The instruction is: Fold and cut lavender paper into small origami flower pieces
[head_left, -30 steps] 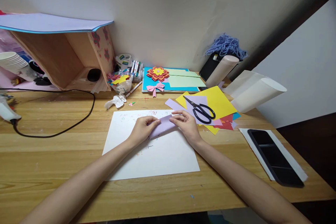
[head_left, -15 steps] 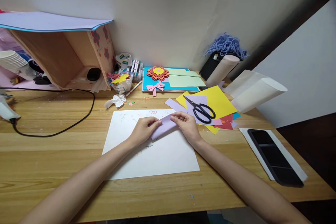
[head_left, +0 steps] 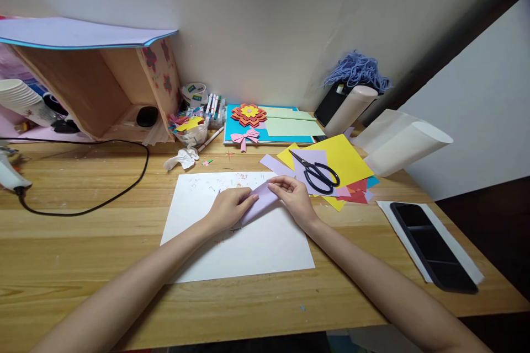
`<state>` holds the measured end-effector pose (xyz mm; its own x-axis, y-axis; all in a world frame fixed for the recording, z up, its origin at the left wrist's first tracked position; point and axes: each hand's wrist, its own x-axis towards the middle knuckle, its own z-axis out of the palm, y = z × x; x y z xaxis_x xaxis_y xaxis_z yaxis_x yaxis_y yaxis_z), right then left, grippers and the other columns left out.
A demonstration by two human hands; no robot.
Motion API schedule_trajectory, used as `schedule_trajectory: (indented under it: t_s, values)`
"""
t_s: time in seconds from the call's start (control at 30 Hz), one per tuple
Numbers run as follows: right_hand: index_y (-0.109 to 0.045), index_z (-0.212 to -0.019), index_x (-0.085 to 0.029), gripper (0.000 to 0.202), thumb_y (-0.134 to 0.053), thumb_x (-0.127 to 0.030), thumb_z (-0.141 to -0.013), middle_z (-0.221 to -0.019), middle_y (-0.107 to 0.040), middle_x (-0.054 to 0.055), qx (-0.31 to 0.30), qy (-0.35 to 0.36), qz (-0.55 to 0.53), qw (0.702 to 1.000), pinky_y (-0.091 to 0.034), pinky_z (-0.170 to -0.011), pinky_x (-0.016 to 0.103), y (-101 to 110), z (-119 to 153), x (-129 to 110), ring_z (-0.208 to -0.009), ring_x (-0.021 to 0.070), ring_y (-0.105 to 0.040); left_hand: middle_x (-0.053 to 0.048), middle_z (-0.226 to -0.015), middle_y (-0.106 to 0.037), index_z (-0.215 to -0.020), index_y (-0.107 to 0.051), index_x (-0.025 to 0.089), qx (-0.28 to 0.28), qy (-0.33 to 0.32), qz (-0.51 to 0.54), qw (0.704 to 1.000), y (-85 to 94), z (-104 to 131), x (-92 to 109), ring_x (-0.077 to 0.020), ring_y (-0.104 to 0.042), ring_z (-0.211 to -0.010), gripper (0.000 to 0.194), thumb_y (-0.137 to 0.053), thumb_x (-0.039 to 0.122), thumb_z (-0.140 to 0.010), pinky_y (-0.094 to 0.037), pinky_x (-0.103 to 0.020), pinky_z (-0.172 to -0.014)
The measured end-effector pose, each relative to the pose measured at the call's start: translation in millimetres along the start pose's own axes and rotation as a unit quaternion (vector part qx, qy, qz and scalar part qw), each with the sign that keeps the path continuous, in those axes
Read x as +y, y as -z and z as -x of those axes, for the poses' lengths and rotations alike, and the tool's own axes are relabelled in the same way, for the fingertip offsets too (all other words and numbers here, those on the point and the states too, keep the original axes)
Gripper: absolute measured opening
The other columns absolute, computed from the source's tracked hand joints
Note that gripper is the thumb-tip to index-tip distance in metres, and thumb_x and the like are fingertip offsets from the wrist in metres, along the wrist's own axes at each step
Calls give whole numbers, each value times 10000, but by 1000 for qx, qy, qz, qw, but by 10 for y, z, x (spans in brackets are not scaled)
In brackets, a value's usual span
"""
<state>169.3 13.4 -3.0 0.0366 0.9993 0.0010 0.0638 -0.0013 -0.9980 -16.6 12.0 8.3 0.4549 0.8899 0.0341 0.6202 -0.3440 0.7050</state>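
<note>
A folded strip of purple paper [head_left: 260,204] is held between both hands above a white sheet [head_left: 240,259] on the wooden table. My left hand [head_left: 229,207] pinches its left side, thumb on top and the other fingers partly hidden. At the upper right end, my right hand [head_left: 293,198] grips the strip between thumb and fingertips. Black-handled scissors [head_left: 318,176] lie just beyond my right hand, on purple and yellow paper [head_left: 345,160].
Behind the sheet are a blue card with a paper flower [head_left: 249,115], a cup of scraps [head_left: 192,132] and a crumpled tissue [head_left: 183,159]. A phone [head_left: 433,248] lies at the right, a black cable [head_left: 95,212] at the left. A cardboard box [head_left: 111,88] stands back left.
My left hand has shifted slightly right along the purple paper and its fingers cover more of it. My right hand has barely moved.
</note>
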Motion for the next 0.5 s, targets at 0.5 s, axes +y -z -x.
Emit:
schedule_trajectory:
  t_s: [0.5]
  values:
    - [-619, -839, -150, 271, -704, -375, -715, -758, -639, 27, -200, -51, -60, 977, -499, -657, 269, -139, 190, -17, -699, 142, -606, 40, -553, -419, -611, -405, 175, 139, 23, 103, 985, -69, 84, 53, -103, -381, -535, 373, -383, 396, -910, -264, -238, -538]
